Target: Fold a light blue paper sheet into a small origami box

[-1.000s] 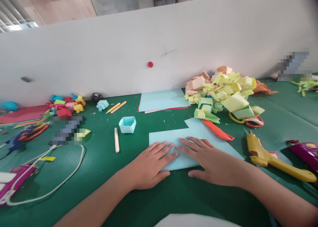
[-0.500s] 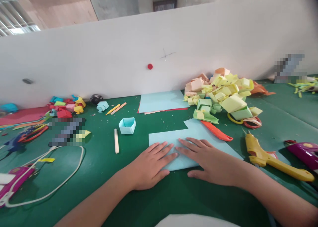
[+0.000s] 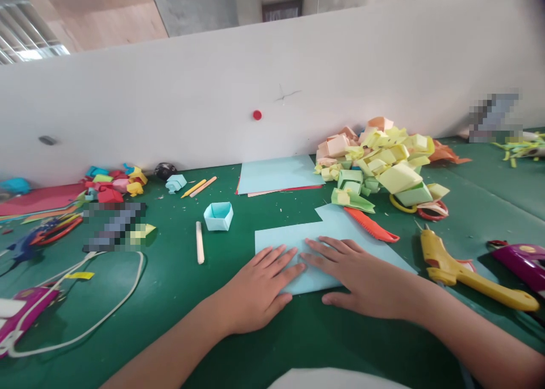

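Light blue paper [image 3: 289, 235] lies flat on the green table in front of me. My left hand [image 3: 259, 287] rests palm down across its left part and near edge, fingers stretched out. My right hand [image 3: 353, 275] lies on the paper from the right, its fingers spread and its thumb over the near edge. The two hands' fingertips almost meet at the middle. An orange-red craft knife [image 3: 371, 224] lies across the paper's far right part. Left of the paper are a small folded blue paper box [image 3: 218, 216] and a short pale stick [image 3: 200, 242].
A heap of folded paper pieces [image 3: 383, 162] stands at the back right. A yellow glue gun [image 3: 464, 272] lies to the right. Stacked blue sheets [image 3: 279, 173] are against the white partition [image 3: 191, 93]. A white cable [image 3: 140, 270] loops at the left, beside a pixelated dark object [image 3: 114, 227].
My left hand has shifted very slightly down, still flat on the paper. My right hand and the paper look practically unmoved.
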The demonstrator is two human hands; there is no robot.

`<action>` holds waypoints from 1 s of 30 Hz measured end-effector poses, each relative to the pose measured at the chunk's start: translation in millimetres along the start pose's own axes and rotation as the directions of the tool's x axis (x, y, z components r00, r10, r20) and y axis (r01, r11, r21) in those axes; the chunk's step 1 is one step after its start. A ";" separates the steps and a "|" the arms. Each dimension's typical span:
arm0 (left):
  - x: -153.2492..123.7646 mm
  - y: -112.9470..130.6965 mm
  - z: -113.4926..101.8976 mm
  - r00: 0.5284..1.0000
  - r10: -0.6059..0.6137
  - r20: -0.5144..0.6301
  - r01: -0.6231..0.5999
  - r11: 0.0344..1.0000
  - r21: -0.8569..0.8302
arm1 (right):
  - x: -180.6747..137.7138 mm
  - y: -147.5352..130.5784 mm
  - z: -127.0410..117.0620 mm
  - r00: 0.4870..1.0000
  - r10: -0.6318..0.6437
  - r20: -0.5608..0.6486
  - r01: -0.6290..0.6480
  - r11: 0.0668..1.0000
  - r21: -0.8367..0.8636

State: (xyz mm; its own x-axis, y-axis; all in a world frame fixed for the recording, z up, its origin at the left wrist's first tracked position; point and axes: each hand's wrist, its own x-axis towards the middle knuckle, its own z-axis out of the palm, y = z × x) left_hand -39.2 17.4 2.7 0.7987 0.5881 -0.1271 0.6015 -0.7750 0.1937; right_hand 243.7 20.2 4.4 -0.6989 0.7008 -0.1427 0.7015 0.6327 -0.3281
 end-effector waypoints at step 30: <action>-0.5 -2.5 -0.9 1.000 0.012 0.000 -0.012 0.999 -0.036 | -1.4 5.9 6.0 0.998 -0.043 -0.056 0.041 0.999 -0.024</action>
State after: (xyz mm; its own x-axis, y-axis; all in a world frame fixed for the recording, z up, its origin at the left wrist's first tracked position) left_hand -41.1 19.2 3.2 0.8059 0.5786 -0.1252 0.5909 -0.7732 0.2302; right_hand 247.9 21.0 -3.0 -0.7194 0.6904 -0.0764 0.6750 0.6688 -0.3116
